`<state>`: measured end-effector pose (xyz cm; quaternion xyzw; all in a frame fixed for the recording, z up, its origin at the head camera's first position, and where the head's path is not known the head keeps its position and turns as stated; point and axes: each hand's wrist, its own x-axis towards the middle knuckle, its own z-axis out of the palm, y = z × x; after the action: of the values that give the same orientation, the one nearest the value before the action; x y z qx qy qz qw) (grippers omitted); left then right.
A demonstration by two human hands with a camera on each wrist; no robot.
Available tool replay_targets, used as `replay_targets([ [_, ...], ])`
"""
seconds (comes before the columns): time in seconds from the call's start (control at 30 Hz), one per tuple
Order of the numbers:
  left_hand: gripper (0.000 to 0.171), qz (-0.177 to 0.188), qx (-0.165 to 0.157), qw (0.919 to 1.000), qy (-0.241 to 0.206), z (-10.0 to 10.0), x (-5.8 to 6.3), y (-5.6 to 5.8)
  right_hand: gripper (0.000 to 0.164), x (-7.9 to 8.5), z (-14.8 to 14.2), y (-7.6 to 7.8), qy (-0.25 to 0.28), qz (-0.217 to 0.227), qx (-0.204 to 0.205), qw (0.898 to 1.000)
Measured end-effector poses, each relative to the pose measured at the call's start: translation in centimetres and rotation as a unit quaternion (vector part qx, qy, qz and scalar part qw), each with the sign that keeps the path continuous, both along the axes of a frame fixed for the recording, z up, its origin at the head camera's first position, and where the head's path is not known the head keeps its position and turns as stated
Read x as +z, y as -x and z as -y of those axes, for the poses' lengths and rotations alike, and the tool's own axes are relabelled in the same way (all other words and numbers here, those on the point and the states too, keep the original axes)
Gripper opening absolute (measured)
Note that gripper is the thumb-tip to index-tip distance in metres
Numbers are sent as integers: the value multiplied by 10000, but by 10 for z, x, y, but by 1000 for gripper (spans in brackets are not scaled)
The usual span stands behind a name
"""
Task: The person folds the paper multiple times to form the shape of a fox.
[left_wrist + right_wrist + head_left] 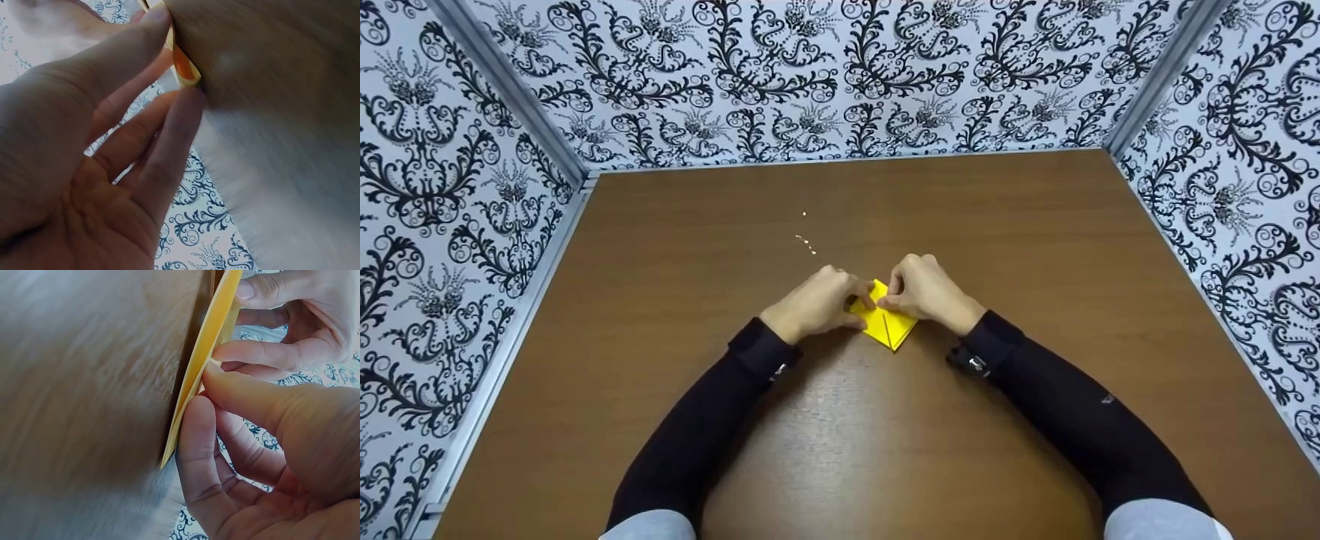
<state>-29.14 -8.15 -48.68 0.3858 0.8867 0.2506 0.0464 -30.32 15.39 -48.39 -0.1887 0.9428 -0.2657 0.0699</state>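
A small sheet of yellow paper [900, 325], folded into a diamond with a crease down its middle, lies on the brown table. From the left, my left hand [821, 301] holds it, thumb and fingertips at its left side. On the other side my right hand [928, 291] pinches a part of the paper near the middle. In the left wrist view the paper [187, 72] curls up between the left thumb and fingertips. The right wrist view has the folded paper [203, 346] nearly edge-on, its layers slightly apart, with the right thumb and forefinger against it.
Several tiny white specks [808, 244] lie on the wooden table [675, 247] beyond the hands. Walls with a black-and-white scroll pattern [780, 82] enclose the back and both sides, joined by grey metal posts [510, 86].
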Motion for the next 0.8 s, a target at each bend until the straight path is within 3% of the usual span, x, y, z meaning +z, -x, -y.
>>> replay_targets([
  [0.2,29,60,-91,9999,-13,4,-2,9,23,0,0,0,-3,102,-34,9999],
  [0.47,23,-310,-318,9989,116,2,0,24,24,2,1,1,-50,197,-107,9997],
  [0.8,12,-802,-571,9937,533,-1,2,23,24,1,2,0,-77,240,-117,9996],
])
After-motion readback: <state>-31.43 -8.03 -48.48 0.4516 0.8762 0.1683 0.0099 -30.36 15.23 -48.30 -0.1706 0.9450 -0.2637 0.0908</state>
